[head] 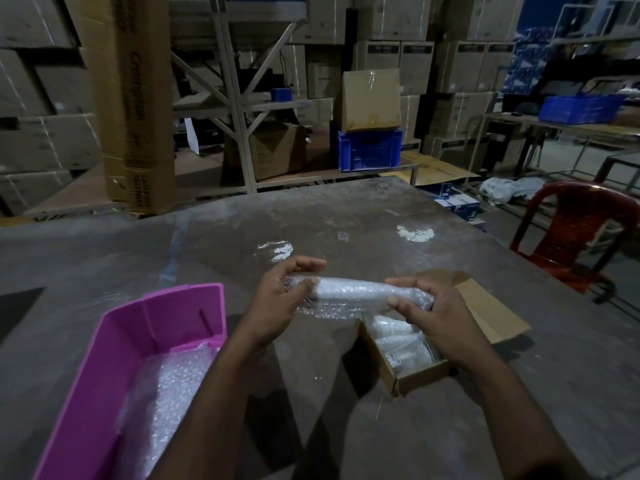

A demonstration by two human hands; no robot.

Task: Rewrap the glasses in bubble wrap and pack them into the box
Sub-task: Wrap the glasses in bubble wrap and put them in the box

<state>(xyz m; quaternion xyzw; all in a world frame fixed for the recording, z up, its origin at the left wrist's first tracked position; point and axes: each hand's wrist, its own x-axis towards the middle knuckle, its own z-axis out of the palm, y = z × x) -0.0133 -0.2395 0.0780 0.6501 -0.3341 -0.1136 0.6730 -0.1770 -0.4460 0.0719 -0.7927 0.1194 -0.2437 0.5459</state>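
A long bundle of bubble wrap (349,294) with a glass rolled inside lies crosswise between my two hands, held above the table. My left hand (284,299) grips its left end with thumb and curled fingers. My right hand (436,318) grips its right end. Under my right hand sits a small open cardboard box (420,374) with several wrapped glasses (398,341) inside; its flap (491,310) lies open to the right. A pink plastic bin (131,337) at the lower left holds loose bubble wrap (169,393).
The grey table (346,216) carries a scrap of clear film (273,249) beyond my hands. A red plastic chair (581,233) stands at the table's right edge. Stacked cartons, a metal rack and blue crates (369,150) fill the background.
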